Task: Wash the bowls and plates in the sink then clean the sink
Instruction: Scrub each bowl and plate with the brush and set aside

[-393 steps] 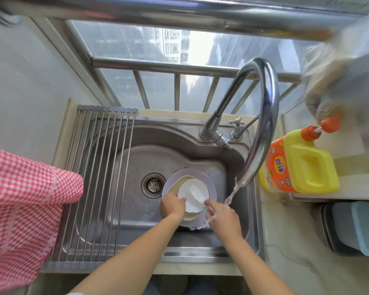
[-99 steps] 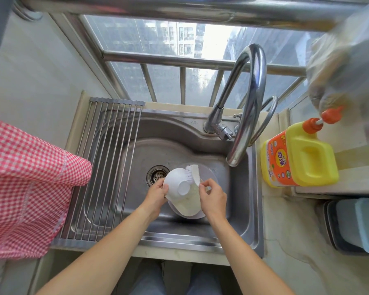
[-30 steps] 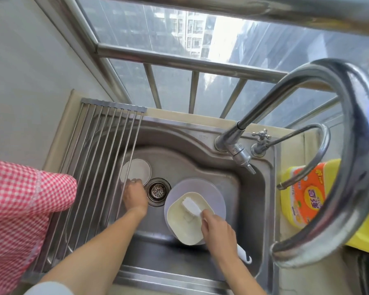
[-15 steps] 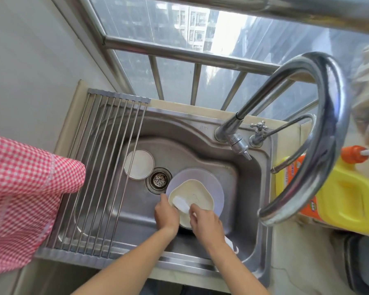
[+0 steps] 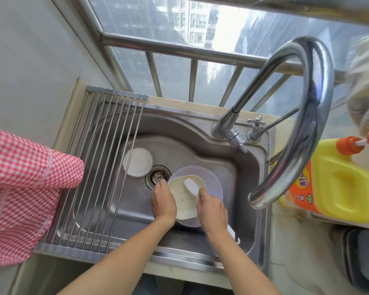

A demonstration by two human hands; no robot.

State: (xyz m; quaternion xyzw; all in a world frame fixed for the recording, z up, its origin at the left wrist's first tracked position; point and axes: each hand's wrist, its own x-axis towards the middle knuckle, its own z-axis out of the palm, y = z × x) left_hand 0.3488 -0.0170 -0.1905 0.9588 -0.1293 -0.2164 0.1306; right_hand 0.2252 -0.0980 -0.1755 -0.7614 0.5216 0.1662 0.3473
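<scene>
A cream bowl [image 5: 184,199] sits on a pale lilac plate [image 5: 213,184] in the steel sink [image 5: 179,133]. My left hand [image 5: 163,202] grips the bowl's left rim. My right hand [image 5: 211,209] grips a white dish brush [image 5: 191,187], its head inside the bowl and its handle end sticking out behind my wrist. A small white bowl [image 5: 138,161] stands upright on the sink floor left of the drain [image 5: 158,176], partly under the rack.
A roll-up steel drying rack [image 5: 98,167] covers the sink's left part. A red checked cloth [image 5: 19,188] hangs at the left. The curved faucet [image 5: 296,116] arches over the right side, no water running. A yellow detergent jug [image 5: 339,179] stands on the right counter.
My left hand put the small white bowl down left of the drain, then came back to the cream bowl's rim. My right hand keeps the brush in the cream bowl.
</scene>
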